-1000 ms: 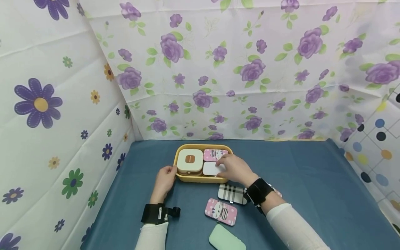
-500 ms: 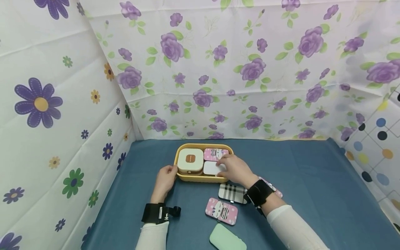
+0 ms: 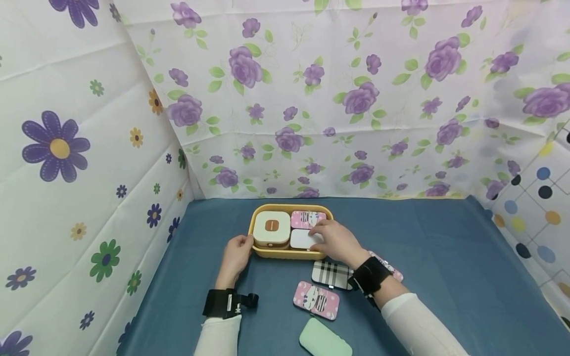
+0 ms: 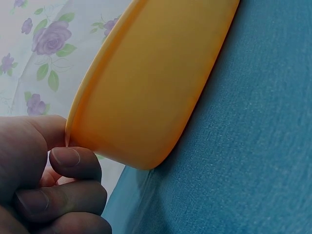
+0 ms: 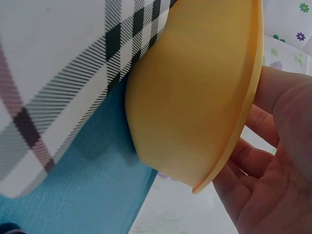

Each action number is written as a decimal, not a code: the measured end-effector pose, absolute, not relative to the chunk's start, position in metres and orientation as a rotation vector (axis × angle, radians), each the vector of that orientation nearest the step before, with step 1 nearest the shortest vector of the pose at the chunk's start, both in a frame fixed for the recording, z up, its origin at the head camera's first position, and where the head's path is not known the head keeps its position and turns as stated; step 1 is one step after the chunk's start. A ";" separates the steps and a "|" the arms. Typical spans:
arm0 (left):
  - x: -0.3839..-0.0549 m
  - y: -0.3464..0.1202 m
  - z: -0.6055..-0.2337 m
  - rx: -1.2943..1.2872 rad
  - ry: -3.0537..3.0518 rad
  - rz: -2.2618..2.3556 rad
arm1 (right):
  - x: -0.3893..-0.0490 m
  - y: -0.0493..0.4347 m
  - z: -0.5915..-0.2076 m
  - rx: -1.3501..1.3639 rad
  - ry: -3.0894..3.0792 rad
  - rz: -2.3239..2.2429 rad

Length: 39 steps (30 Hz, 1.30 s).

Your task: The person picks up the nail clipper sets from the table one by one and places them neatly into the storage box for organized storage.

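A yellow plastic bin [image 3: 287, 254] stands at the back of the blue-covered table. My left hand [image 3: 236, 254] pinches its left rim between thumb and index finger, as the left wrist view confirms. Inside the bin sit a cream square case [image 3: 271, 228] with a brown patch on the left, a pink cartoon case [image 3: 307, 219] at back right, and a flat white case [image 3: 300, 239] at front right. Reaching over the right rim, my right hand [image 3: 340, 242] holds the white case across its width with thumb and fingers. In the right wrist view, the bin wall hides those fingertips.
Just in front of the bin lies a black-and-white plaid case [image 3: 330, 274]. Nearer are a pink cartoon case [image 3: 316, 300] and a mint green case [image 3: 325, 338]. Another pink patterned case [image 3: 394, 272] is partly hidden behind my right wrist. Flowered cloth walls rise behind and beside.
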State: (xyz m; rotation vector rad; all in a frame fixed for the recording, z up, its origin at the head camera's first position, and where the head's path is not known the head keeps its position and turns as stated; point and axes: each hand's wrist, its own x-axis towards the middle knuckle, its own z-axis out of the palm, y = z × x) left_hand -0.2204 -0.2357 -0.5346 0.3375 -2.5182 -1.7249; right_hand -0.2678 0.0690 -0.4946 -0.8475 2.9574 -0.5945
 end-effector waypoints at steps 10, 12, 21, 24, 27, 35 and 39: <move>-0.220 -0.236 -0.536 0.325 -2.518 -1.703 | -0.267 0.078 -0.496 -0.943 2.905 -0.700; -0.221 -0.235 -0.536 0.322 -2.521 -1.703 | -0.263 0.084 -0.495 -0.961 2.881 -0.794; -0.222 -0.235 -0.535 0.349 -2.527 -1.708 | -0.223 0.142 -0.493 -0.739 2.892 -1.104; -0.221 -0.236 -0.535 0.364 -2.533 -1.706 | -0.213 0.170 -0.498 -0.611 2.921 -1.081; -0.219 -0.236 -0.536 0.369 -2.539 -1.707 | -0.201 0.198 -0.503 -0.494 2.935 -1.033; -0.221 -0.235 -0.534 0.371 -2.530 -1.707 | -0.189 0.238 -0.511 -0.364 2.829 -0.904; -0.221 -0.235 -0.534 0.380 -2.542 -1.703 | -0.192 0.243 -0.515 -0.307 2.751 -0.865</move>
